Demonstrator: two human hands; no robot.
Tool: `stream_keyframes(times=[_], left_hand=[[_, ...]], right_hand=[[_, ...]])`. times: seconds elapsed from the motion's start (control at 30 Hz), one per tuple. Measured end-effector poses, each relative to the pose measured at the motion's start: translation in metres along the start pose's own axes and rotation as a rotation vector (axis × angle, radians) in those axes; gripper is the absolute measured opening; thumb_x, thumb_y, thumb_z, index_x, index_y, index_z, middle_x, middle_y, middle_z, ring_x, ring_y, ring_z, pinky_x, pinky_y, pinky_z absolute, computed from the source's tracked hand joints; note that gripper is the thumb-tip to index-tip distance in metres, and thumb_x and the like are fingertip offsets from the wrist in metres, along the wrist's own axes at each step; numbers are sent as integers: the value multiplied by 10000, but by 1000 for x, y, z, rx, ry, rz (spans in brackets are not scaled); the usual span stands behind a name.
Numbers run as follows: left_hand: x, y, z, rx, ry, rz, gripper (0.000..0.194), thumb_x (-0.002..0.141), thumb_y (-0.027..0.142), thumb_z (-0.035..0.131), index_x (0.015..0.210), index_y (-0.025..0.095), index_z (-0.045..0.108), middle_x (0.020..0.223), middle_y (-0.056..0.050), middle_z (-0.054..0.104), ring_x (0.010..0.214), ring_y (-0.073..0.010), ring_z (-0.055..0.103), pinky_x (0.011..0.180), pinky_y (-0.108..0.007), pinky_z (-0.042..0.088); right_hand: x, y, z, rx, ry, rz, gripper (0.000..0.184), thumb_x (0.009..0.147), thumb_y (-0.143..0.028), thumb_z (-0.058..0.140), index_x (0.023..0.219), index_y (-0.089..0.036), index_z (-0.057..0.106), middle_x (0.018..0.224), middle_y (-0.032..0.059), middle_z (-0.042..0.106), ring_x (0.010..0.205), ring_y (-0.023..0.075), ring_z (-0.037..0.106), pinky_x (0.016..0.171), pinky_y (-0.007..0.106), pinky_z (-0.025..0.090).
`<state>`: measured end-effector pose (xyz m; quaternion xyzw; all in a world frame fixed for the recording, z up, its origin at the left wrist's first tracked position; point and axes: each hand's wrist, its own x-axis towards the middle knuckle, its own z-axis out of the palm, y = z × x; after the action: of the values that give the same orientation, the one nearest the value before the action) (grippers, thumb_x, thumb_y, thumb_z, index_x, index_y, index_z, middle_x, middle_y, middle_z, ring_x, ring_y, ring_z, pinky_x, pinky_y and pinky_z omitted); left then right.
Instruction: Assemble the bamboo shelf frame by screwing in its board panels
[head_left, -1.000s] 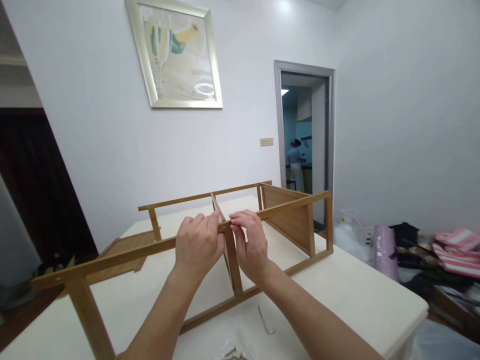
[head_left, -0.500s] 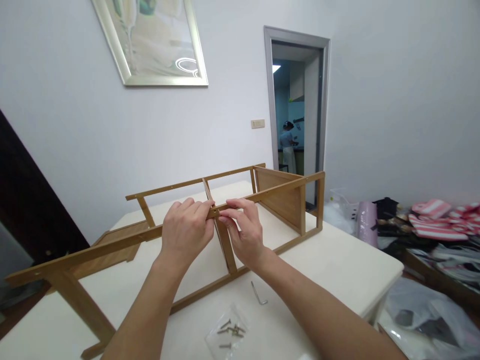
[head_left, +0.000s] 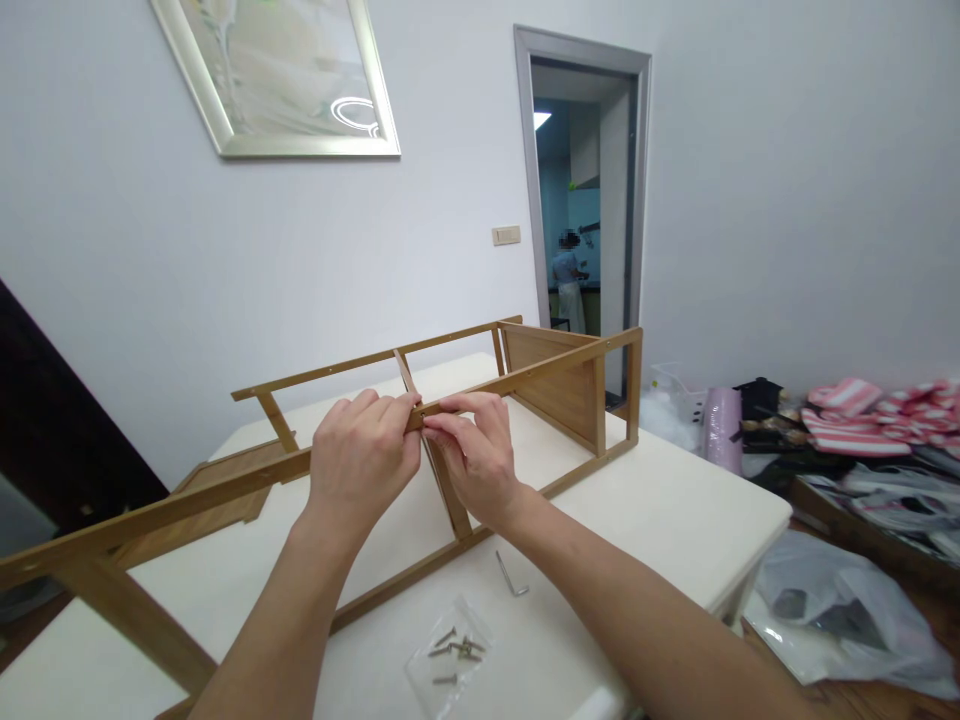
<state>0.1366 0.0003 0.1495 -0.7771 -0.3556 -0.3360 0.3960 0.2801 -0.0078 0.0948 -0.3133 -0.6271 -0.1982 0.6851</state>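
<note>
A brown wooden shelf frame (head_left: 555, 366) lies on its side on the white table (head_left: 600, 540). Around its upper front rail, left of a small hole, my left hand (head_left: 365, 440) is closed. My right hand (head_left: 476, 450) pinches the same rail just right of that hole, beside the joint with a crosspiece (head_left: 452, 500). Whether a small screw sits between those fingertips is hidden. Below the hands, several screws (head_left: 459, 648) lie on a clear plastic bag (head_left: 427, 680). A bent hex key (head_left: 511, 575) rests on the table near my right forearm.
A slatted wooden panel (head_left: 202, 515) lies behind the frame's left part. Right of the table are a plastic bag (head_left: 855, 610), a purple roll (head_left: 723, 428) and striped cloth (head_left: 855, 420). Beyond the doorway (head_left: 645, 200), a person (head_left: 568, 285) stands at a counter.
The view has shifted slightly, so the frame and table appear a little further left and higher. Both hands keep hold at the same joint, with the right fingertips now closer to the hole.
</note>
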Motion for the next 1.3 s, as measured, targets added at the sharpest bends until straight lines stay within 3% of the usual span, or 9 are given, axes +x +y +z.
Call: stream_keyframes(times=[0.63, 1.0, 1.3], left_hand=[[3, 3, -2, 20, 55, 36, 209, 836, 154, 533, 934, 168, 716, 679, -42, 680, 684, -229, 607, 633, -344, 385], [1, 3, 0, 13, 59, 39, 208, 804, 149, 563, 947, 160, 714, 678, -38, 667, 675, -232, 599, 625, -348, 392], [3, 5, -3, 8, 57, 52, 229, 775, 106, 543, 925, 160, 708, 669, -46, 667, 676, -235, 598, 618, -341, 382]], right_hand=[[4, 3, -2, -96, 53, -89, 46, 929, -201, 616, 949, -211, 656, 898, 52, 655, 878, 185, 582, 815, 365, 443], [6, 3, -4, -138, 41, -199, 35, 927, -179, 609, 953, -180, 633, 887, 59, 649, 861, 182, 570, 792, 357, 438], [8, -2, -5, -188, -21, -175, 47, 942, -179, 569, 924, -186, 612, 890, 56, 636, 857, 180, 553, 794, 358, 420]])
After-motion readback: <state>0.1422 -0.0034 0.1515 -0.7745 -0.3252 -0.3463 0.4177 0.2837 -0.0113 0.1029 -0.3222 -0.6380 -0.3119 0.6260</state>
